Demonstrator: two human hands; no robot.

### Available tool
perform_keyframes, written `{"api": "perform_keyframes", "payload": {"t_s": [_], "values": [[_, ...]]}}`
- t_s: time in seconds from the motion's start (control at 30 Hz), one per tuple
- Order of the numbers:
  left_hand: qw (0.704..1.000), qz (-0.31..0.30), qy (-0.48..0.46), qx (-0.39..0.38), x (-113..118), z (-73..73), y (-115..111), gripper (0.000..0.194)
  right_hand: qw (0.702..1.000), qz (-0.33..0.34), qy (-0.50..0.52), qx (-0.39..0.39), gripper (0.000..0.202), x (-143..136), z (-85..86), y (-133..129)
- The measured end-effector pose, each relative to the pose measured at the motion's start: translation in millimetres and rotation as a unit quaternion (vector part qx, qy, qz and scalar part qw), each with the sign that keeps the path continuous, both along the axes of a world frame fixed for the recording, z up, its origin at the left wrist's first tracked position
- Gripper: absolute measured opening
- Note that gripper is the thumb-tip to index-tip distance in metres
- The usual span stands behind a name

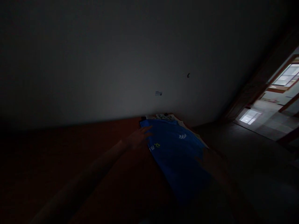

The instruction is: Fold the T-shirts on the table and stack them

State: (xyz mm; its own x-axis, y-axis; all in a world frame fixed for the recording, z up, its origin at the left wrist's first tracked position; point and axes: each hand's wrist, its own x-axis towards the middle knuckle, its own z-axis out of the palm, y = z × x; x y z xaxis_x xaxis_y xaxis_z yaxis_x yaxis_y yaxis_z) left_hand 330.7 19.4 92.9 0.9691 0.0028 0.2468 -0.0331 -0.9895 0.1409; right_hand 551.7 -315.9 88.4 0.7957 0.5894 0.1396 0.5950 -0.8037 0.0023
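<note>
A blue garment [173, 155] with white curved stripes, a yellow-green mark and white lettering lies spread out on a reddish-brown surface [105, 133]. At its left edge is my left hand [138, 137], fingers stretched out and spread over the cloth, gripping nothing. Over the garment's right edge, my right hand [211, 161] shows dimly in shadow, its fingers seemingly extended. Whether either hand touches the cloth I cannot tell. Beyond the blue garment, partly covered by it, are pale and dark folded cloths [164, 116].
A grey wall [105, 62] rises behind the surface, bearing a small label [158, 93] and a dark hook-like spot [188, 75]. To the right, dark floor [235, 143] leads to a doorway with a brighter tiled floor [268, 115] beyond. The room is very dim.
</note>
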Motion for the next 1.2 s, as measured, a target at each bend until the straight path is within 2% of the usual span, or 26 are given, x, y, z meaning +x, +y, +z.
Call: {"api": "perform_keyframes", "payload": {"t_s": [0.1,0.2,0.3,0.37,0.47,0.53,0.6,0.7,0.8,0.93,1.03,1.2], "values": [[0.995,0.094,0.034,-0.018,-83,-47.6,5,0.043,0.999,0.043,0.001,-0.032,0.043,-24,-21.5,23],[0.973,0.225,0.018,-0.050,-165,-82.0,24,0.039,0.992,0.123,-0.003,0.025,0.038,-48,-26.8,62],[0.941,0.335,-0.033,-0.043,-240,-98.8,42,0.038,0.967,0.232,0.009,0.108,0.034,-75,-32.1,110],[0.913,0.401,-0.068,-0.028,-282,-104.3,46,0.039,0.939,0.304,0.033,0.157,0.037,-98,-43.9,142],[0.871,0.479,-0.109,-0.022,-323,-109.5,38,0.043,0.915,0.354,0.059,0.184,0.049,-140,-73.3,182],[0.865,0.489,-0.111,-0.032,-333,-110.9,28,0.046,0.927,0.341,0.061,0.143,0.060,-165,-93.2,197],[0.871,0.480,-0.098,-0.040,-332,-109.8,20,0.047,0.945,0.311,0.066,0.071,0.068,-183,-106.9,203],[0.876,0.474,-0.085,-0.040,-326,-105.2,12,0.048,0.955,0.287,0.071,0.002,0.072,-191,-113.1,203],[0.873,0.483,-0.052,-0.031,-326,-102.9,6,0.048,0.952,0.298,0.063,-0.011,0.072,-188,-111.9,200],[0.852,0.523,0.008,-0.003,-330,-106.4,-5,0.046,0.952,0.302,0.050,-0.016,0.071,-185,-116.0,198],[0.847,0.531,0.016,0.005,-330,-109.2,-11,0.048,0.953,0.299,0.051,-0.006,0.070,-184,-121.8,199],[0.844,0.536,0.008,-0.007,-331,-109.6,-15,0.048,0.940,0.335,0.058,0.030,0.063,-182,-127.4,200]]}}
